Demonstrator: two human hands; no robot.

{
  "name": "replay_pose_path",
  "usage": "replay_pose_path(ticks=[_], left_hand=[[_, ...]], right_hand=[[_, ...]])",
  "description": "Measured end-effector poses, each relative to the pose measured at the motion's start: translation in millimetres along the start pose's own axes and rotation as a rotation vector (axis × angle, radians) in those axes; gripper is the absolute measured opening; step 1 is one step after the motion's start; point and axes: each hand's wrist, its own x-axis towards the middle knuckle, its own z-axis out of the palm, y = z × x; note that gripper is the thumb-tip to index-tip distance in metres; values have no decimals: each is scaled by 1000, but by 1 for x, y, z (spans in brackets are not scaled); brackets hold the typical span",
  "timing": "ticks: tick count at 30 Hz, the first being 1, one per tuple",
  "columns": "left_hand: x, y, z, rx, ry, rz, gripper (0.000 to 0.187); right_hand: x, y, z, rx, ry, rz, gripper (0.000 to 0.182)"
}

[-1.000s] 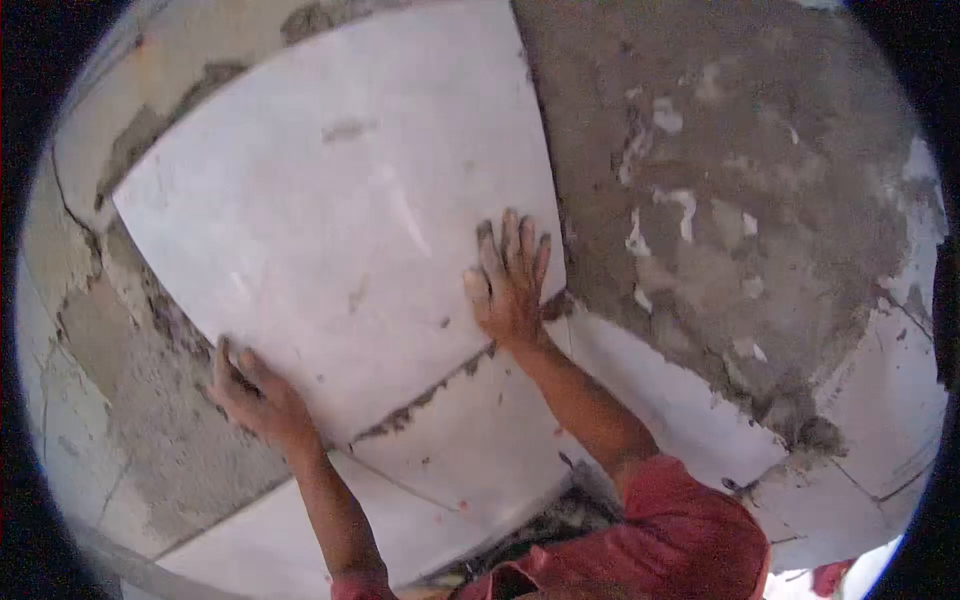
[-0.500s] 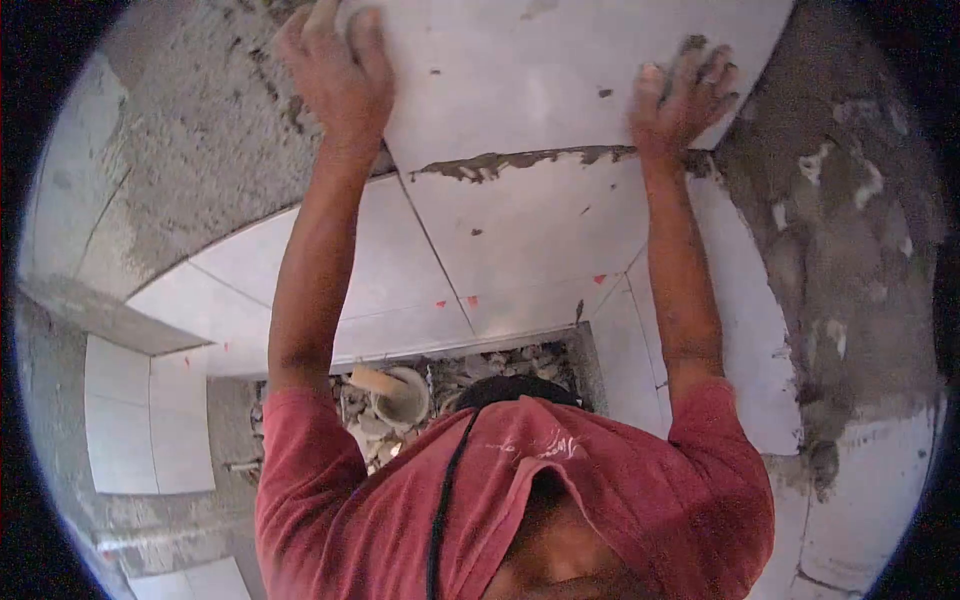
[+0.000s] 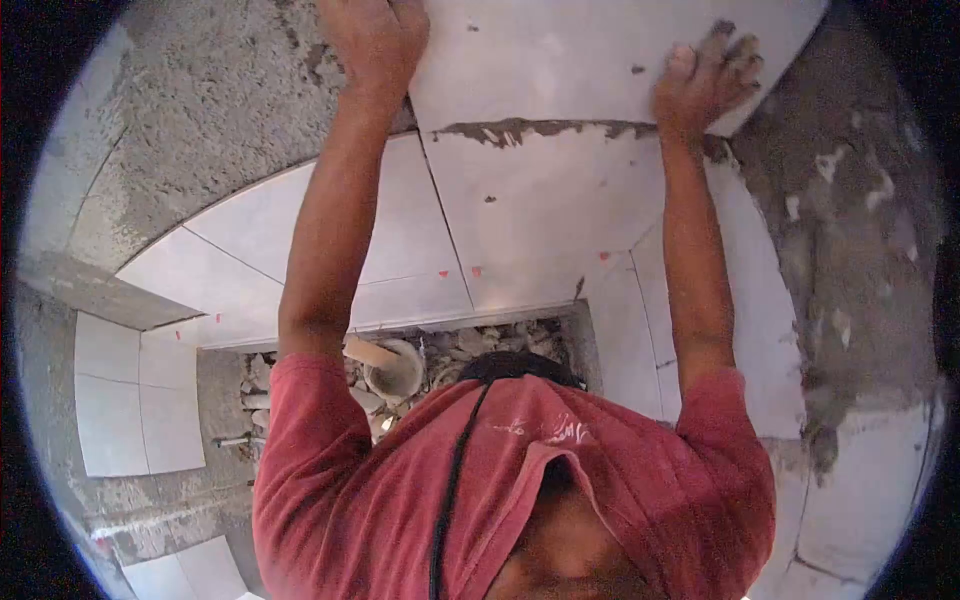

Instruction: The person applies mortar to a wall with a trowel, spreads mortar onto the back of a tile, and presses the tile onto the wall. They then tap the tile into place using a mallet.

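Note:
A large white tile [image 3: 560, 70] lies against the wall at the top, above a row of set white tiles. Grey mortar [image 3: 510, 130] shows along the joint beneath it. My right hand [image 3: 705, 85] rests on the tile's lower right part, fingers spread and smudged with mortar. At the tile's left edge is my left hand [image 3: 375, 45]; the top of the picture cuts off most of its fingers, so their grip is hidden. Directly below the joint, another white tile [image 3: 550, 210] carries small dark mortar spots.
Rough grey mortar [image 3: 230, 110] covers the wall at left, and bare render [image 3: 840, 230] is at right. Small red spacers [image 3: 476, 271] sit along a low tile joint. Below, a bucket [image 3: 395, 372] with a wooden-looking piece [image 3: 370, 352] stands among rubble [image 3: 480, 345].
The view has shifted a little, so the tiles appear higher and farther right. My left hand has moved up along the tile edge, its fingers passing out of view. My right hand stays on the tile.

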Motion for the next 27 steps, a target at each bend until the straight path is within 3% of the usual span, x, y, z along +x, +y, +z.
replay_pose_path(ticks=[3,5,7,11,13,16,20,23,24,27], left_hand=[[11,18,3,88,74,-36,34],[32,47,-9,374,-255,175,41],[34,46,0,356,-298,216,46],[37,42,7,389,-391,249,56],[36,39,9,355,-366,248,54],[32,39,7,325,-376,229,54],[32,34,12,381,-305,270,57],[32,34,12,311,-324,231,58],[33,34,11,324,-316,225,58],[38,31,12,329,-332,217,58]], right_hand=[[0,8,1,-20,-23,-33,63],[3,6,-11,-18,-76,-47,63],[11,4,-30,-1,-136,-57,64],[49,-34,-75,66,67,-284,66],[55,-55,-57,85,149,-369,66],[46,-65,1,-77,-133,-341,65],[32,-71,-14,-83,-180,-297,62],[54,-61,-20,-116,-158,-345,63],[59,-61,-27,-62,13,-423,63],[72,-87,-41,217,155,-504,65]])
